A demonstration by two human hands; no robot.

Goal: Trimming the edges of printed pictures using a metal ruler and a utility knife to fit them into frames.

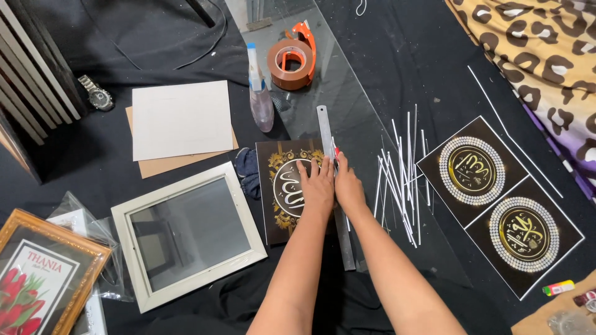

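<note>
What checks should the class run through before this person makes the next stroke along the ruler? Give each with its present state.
1. Left hand presses flat on the dark print beside the metal ruler: ok.
2. Right hand grips a red-tipped tool at the ruler's edge: ok.
3. Blade on the cutting line: cannot tell, hidden by the hand.
4. White strips lie apart from the ruler: ok.
5. Glass sheet under the print: ok.
</note>
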